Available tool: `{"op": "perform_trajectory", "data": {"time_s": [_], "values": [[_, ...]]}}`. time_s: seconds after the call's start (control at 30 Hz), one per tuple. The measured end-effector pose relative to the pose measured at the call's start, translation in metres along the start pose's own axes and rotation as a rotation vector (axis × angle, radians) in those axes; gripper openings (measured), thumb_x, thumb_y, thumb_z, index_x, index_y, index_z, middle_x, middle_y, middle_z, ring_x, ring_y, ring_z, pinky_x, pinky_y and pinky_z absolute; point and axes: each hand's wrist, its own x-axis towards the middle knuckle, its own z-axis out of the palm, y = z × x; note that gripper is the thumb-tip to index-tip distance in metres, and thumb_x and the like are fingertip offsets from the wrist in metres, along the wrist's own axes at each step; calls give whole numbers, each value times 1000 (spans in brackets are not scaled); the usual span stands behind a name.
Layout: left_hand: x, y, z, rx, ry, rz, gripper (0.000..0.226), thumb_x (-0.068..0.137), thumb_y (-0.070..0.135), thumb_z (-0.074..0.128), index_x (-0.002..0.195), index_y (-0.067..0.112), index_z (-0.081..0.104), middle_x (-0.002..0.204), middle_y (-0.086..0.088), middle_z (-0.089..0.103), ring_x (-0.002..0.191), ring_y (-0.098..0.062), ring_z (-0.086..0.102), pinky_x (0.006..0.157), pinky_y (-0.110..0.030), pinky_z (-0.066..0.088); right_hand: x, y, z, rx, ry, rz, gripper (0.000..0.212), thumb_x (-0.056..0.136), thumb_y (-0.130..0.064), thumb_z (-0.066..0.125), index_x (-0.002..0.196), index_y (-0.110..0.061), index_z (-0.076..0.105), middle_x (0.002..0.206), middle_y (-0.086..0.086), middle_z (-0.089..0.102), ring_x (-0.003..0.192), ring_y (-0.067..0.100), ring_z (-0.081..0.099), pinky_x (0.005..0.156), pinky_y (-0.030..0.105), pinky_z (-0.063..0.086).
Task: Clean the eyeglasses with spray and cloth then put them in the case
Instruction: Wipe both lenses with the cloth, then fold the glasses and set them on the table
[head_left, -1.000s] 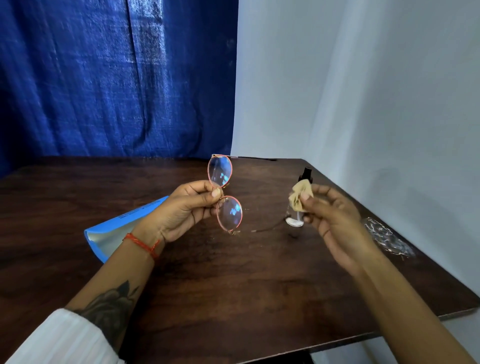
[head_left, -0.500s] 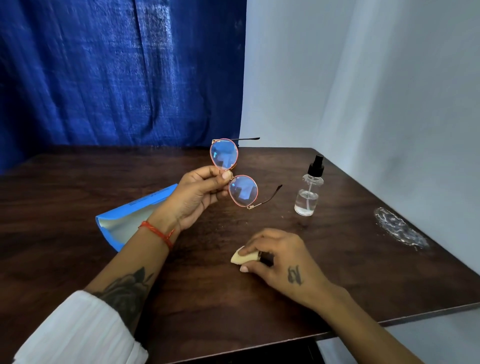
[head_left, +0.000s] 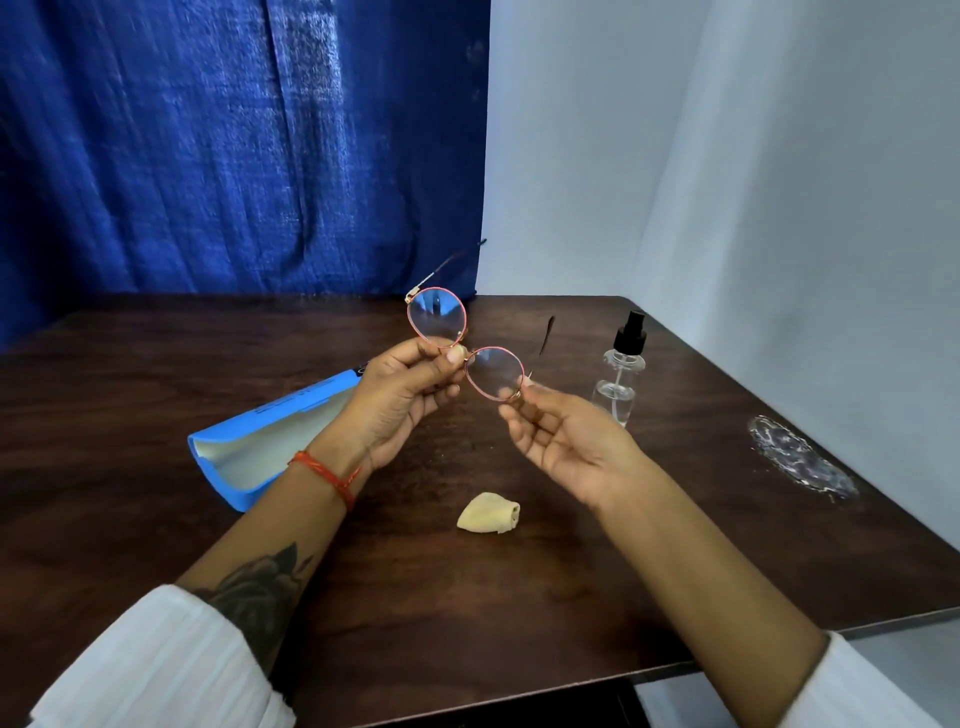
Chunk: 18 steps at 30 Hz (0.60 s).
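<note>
A person seated at a dark wooden table (head_left: 519, 597) holds a pair of eyeglasses (head_left: 465, 345) in the air above its middle, seen from the head camera. The frame is thin and pinkish-red, with two round, clear lenses that catch a pale blue reflection. The glasses are tilted, one lens higher and farther from the person, the other lower and nearer. Both slim dark temple arms are unfolded, pointing away from the person.

The left hand (head_left: 400, 400) pinches the glasses at the bridge, thumb and fingertips closed between the two lenses. A red thread circles its wrist. The right hand (head_left: 566, 441), palm up and fingers loosely curled, touches the outer rim of the lower lens with its fingertips.

A crumpled cream cloth (head_left: 489, 513) lies on the table below the glasses, nearer the person and apart from both hands. A clear spray bottle (head_left: 620, 379) with a black pump top stands upright just to the right of the glasses. A blue case (head_left: 249, 452) lies open to the left of the glasses, its pale lining showing; dark print runs along its side but is too small to read. A crinkled clear wrapper (head_left: 800, 457) rests far right of the glasses, near the table's edge.
</note>
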Motion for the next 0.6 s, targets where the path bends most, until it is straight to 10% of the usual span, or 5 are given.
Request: {"op": "perform_trajectory", "data": {"time_s": [0.33,0.6], "values": [[2,13,-4,10,101,-48,43,72,45,58,104,17,64,103,0,69,89,-10,63,75,-25,55,25,-11,-19,-220,192,-468,19,83,3,63,102,-1,64,71,7,67,54,6,61,53,15,52],[1,11,-8,180,187,-16,12,86,19,59,91,17,69,71,8,70,68,-2,62,67,-16,53,23,-7,-34,-652,212,-869,25,82,0,66,98,-19,67,76,-2,69,62,3,64,61,17,54]]}}
